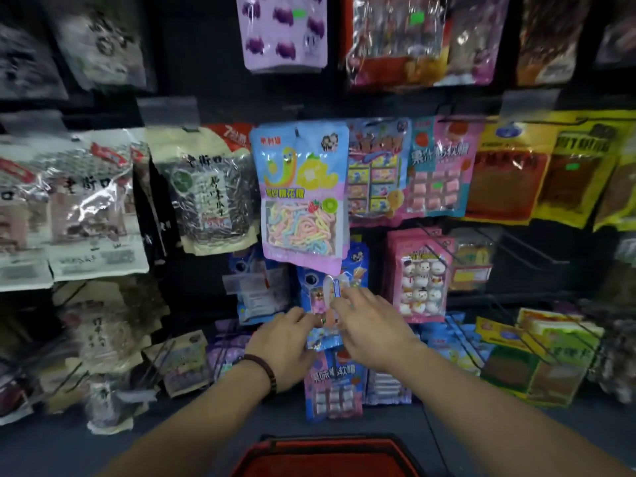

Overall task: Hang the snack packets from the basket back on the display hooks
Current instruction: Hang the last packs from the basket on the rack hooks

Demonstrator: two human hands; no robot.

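Both my hands are up against a blue snack packet [327,304] that hangs in the middle of the display wall, under a larger blue-and-pink marshmallow packet [299,194]. My left hand [285,342], with a dark bead bracelet on the wrist, holds the packet's lower left edge. My right hand [368,325] pinches its upper right part near the clear header tab. The hook behind the packet is hidden. The red basket [327,456] sits below at the bottom centre; its inside is not visible.
Hanging packets fill the wall: sunflower seed bags [206,191] at the left, a pink snowman packet [420,277] and yellow-red packets [550,173] at the right. Bare black wire hooks [516,249] jut out at the right. More packets [334,383] hang just below my hands.
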